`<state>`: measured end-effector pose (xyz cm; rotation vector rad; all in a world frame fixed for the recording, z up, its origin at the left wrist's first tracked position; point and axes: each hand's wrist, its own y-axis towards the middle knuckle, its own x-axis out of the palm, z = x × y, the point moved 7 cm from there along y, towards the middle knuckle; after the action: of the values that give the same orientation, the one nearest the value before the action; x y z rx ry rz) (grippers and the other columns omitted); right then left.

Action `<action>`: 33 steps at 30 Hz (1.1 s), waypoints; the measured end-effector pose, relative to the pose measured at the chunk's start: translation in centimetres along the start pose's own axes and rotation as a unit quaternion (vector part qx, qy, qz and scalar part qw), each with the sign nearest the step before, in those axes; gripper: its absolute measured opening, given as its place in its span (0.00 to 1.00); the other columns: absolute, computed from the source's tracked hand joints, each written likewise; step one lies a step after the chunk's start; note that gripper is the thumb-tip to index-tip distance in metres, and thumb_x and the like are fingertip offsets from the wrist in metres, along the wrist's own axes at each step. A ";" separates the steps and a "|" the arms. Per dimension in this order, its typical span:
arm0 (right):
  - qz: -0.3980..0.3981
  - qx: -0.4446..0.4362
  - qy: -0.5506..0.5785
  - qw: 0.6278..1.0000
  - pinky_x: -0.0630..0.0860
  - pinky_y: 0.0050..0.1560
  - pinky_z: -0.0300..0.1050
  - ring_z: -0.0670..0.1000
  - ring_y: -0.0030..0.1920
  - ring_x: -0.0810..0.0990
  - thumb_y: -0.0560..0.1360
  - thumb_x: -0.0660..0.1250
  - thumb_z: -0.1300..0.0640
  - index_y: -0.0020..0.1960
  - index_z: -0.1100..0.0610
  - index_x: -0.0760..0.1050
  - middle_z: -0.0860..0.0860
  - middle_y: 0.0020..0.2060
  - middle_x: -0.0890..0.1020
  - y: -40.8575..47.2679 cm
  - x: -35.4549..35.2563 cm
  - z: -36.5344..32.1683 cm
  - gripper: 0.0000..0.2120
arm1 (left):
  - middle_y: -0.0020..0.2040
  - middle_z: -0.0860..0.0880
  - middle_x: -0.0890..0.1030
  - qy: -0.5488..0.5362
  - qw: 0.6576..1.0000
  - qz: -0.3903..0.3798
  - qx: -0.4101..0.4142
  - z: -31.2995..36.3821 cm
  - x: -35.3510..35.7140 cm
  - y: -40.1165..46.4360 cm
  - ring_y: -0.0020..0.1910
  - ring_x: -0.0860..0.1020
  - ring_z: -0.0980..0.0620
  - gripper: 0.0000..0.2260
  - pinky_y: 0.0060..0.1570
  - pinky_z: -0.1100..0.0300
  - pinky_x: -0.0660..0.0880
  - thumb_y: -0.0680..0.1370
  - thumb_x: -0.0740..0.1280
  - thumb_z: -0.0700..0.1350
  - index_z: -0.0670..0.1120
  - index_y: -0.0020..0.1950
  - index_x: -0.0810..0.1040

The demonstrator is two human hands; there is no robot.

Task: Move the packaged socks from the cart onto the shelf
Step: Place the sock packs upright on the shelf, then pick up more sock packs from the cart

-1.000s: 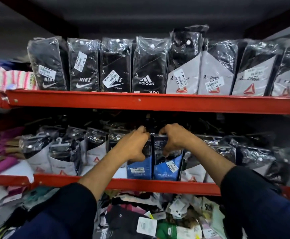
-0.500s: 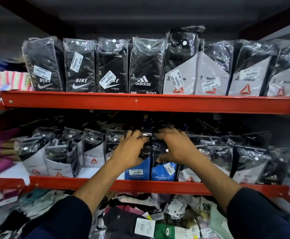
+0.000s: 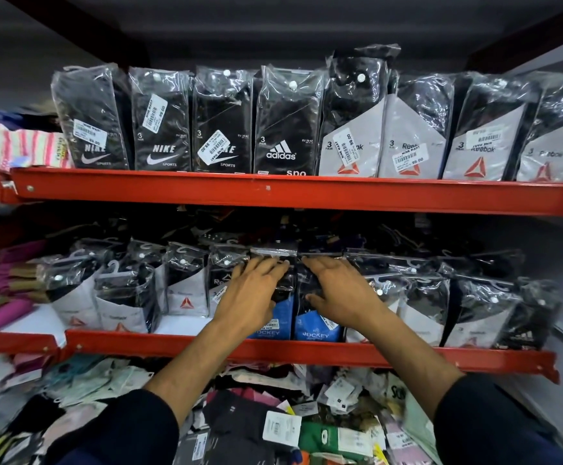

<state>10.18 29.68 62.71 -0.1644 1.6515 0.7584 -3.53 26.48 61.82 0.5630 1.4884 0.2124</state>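
Observation:
Two blue Jockey sock packs stand upright side by side on the middle red shelf [image 3: 172,345]. My left hand [image 3: 255,293] lies flat on the front of the left Jockey pack [image 3: 275,330], fingers spread and reaching its top. My right hand [image 3: 340,293] rests the same way on the right Jockey pack [image 3: 317,330]. Neither hand is closed around a pack. Both hands hide the upper halves of the packs. No cart is in view.
Grey Reebok packs fill the middle shelf to the left [image 3: 186,297] and right [image 3: 420,313] of the Jockey packs. The upper red shelf [image 3: 273,193] carries a row of Nike [image 3: 162,129], Adidas and Reebok packs. A loose pile of socks and tags [image 3: 273,424] lies below.
My hands gripped the tops of the Jockey packs before; the fingers have since straightened and now lie flat on the fronts. The packs sit further back and more upright.

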 end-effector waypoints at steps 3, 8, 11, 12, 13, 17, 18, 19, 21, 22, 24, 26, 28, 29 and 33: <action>0.044 0.010 0.007 0.999 0.48 0.81 0.58 0.55 0.81 0.52 0.77 0.68 0.49 0.82 0.53 0.52 0.53 0.81 0.59 -1.7 -0.3 -0.2 0.39 | 0.83 0.49 0.54 0.008 1.000 0.020 -0.010 -0.3 -0.3 -2.1 0.81 0.50 0.42 0.39 0.77 0.37 0.54 0.76 0.71 0.47 0.51 0.81 0.52; 0.123 0.047 0.019 0.991 0.44 0.80 0.62 0.56 0.82 0.40 0.79 0.64 0.48 0.82 0.54 0.47 0.54 0.82 0.48 -6.7 0.7 -1.5 0.40 | 0.83 0.46 0.43 0.018 0.998 0.049 -0.043 -1.2 1.2 -8.1 0.81 0.43 0.37 0.44 0.75 0.29 0.52 0.75 0.70 0.54 0.50 0.82 0.45; 0.139 0.055 0.009 0.989 0.45 0.79 0.66 0.58 0.81 0.38 0.78 0.64 0.50 0.82 0.55 0.46 0.57 0.82 0.46 -9.6 3.5 -3.4 0.40 | 0.83 0.44 0.43 0.026 0.997 0.035 -0.065 -1.7 3.6 -12.4 0.81 0.41 0.36 0.47 0.73 0.26 0.52 0.74 0.71 0.56 0.50 0.82 0.43; 0.135 0.060 0.013 0.989 0.45 0.79 0.67 0.58 0.81 0.38 0.77 0.65 0.50 0.82 0.55 0.47 0.57 0.82 0.46 -10.6 4.9 -4.0 0.40 | 0.83 0.43 0.43 0.024 0.996 0.028 -0.076 -2.0 4.6 -14.1 0.81 0.41 0.35 0.47 0.73 0.25 0.52 0.74 0.70 0.57 0.51 0.82 0.43; 0.127 0.065 0.016 0.990 0.45 0.79 0.68 0.59 0.81 0.39 0.77 0.65 0.50 0.82 0.55 0.48 0.58 0.82 0.47 -11.5 6.2 -4.6 0.41 | 0.83 0.42 0.44 0.022 0.996 0.023 -0.085 -2.1 5.4 -15.8 0.81 0.41 0.35 0.46 0.73 0.25 0.51 0.74 0.70 0.57 0.51 0.82 0.44; 0.073 0.078 0.023 0.994 0.46 0.77 0.72 0.63 0.81 0.42 0.72 0.66 0.49 0.82 0.55 0.51 0.60 0.82 0.50 -14.9 12.2 -7.0 0.43 | 0.83 0.39 0.47 0.014 0.993 -0.019 -0.116 -2.8 9.2 -22.4 0.80 0.43 0.32 0.40 0.71 0.23 0.52 0.76 0.65 0.60 0.50 0.82 0.49; 0.054 0.080 0.024 0.995 0.45 0.76 0.72 0.64 0.81 0.42 0.72 0.65 0.48 0.82 0.54 0.51 0.60 0.82 0.50 -15.8 13.8 -7.7 0.43 | 0.83 0.39 0.48 0.014 0.991 -0.036 -0.125 -3.0 10.3 -24.2 0.80 0.43 0.31 0.40 0.70 0.23 0.52 0.76 0.63 0.61 0.50 0.82 0.49; 0.037 0.077 0.022 0.996 0.45 0.76 0.73 0.64 0.81 0.43 0.72 0.63 0.47 0.82 0.54 0.52 0.60 0.82 0.49 -16.6 15.2 -8.4 0.42 | 0.82 0.38 0.48 0.014 0.990 -0.054 -0.133 -3.2 11.3 -25.8 0.80 0.44 0.31 0.40 0.70 0.22 0.52 0.76 0.63 0.61 0.49 0.82 0.49; -0.011 0.066 0.027 0.997 0.46 0.75 0.75 0.66 0.81 0.44 0.73 0.63 0.46 0.82 0.54 0.53 0.61 0.82 0.49 -18.7 19.2 -10.4 0.41 | 0.82 0.38 0.48 0.012 0.983 -0.100 -0.153 -3.7 14.1 -30.0 0.80 0.44 0.29 0.41 0.69 0.21 0.52 0.76 0.64 0.61 0.49 0.82 0.49; -0.035 0.062 0.034 0.997 0.46 0.75 0.75 0.66 0.81 0.43 0.72 0.66 0.47 0.82 0.54 0.52 0.61 0.82 0.49 -19.9 21.1 -11.2 0.43 | 0.82 0.38 0.48 0.007 0.980 -0.115 -0.163 -3.8 15.2 -32.0 0.80 0.44 0.29 0.40 0.70 0.21 0.51 0.76 0.63 0.62 0.50 0.82 0.48; -0.078 0.050 0.043 0.995 0.45 0.75 0.75 0.66 0.81 0.44 0.69 0.70 0.49 0.82 0.53 0.51 0.61 0.82 0.49 -22.0 24.5 -12.8 0.47 | 0.83 0.39 0.47 -0.004 0.972 -0.145 -0.186 -4.1 17.2 -35.8 0.80 0.43 0.30 0.38 0.72 0.24 0.46 0.77 0.60 0.64 0.52 0.82 0.48; -0.135 0.037 0.042 0.989 0.44 0.75 0.74 0.66 0.81 0.45 0.69 0.72 0.50 0.82 0.54 0.53 0.61 0.81 0.51 -24.6 28.5 -14.8 0.47 | 0.83 0.39 0.48 -0.016 0.960 -0.189 -0.207 -4.4 19.7 -39.9 0.80 0.46 0.30 0.38 0.74 0.31 0.40 0.77 0.61 0.63 0.52 0.82 0.50; -0.196 0.027 0.046 0.979 0.46 0.75 0.75 0.66 0.81 0.45 0.69 0.70 0.52 0.81 0.54 0.56 0.61 0.81 0.53 -27.5 32.3 -16.5 0.44 | 0.82 0.37 0.50 -0.031 0.940 -0.252 -0.227 -4.5 22.6 -44.4 0.79 0.49 0.28 0.39 0.74 0.38 0.33 0.75 0.65 0.61 0.50 0.81 0.53; -0.226 0.021 0.053 0.973 0.47 0.75 0.75 0.66 0.81 0.46 0.69 0.68 0.52 0.81 0.54 0.57 0.60 0.81 0.53 -28.9 33.9 -17.3 0.43 | 0.82 0.37 0.52 -0.039 0.930 -0.284 -0.231 -4.4 23.8 -46.3 0.79 0.52 0.28 0.40 0.74 0.38 0.31 0.74 0.67 0.60 0.50 0.81 0.55; -0.345 0.002 0.077 0.935 0.57 0.73 0.75 0.66 0.79 0.55 0.67 0.71 0.53 0.80 0.54 0.59 0.61 0.80 0.56 -34.5 42.2 -20.4 0.43 | 0.79 0.34 0.60 -0.048 0.878 -0.410 -0.240 -4.3 30.4 -53.8 0.74 0.62 0.26 0.47 0.69 0.26 0.54 0.63 0.77 0.57 0.47 0.79 0.62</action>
<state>0.52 4.26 11.18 -0.7738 1.5847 0.2049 -15.83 -4.26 9.47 -0.4699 1.3887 -0.1172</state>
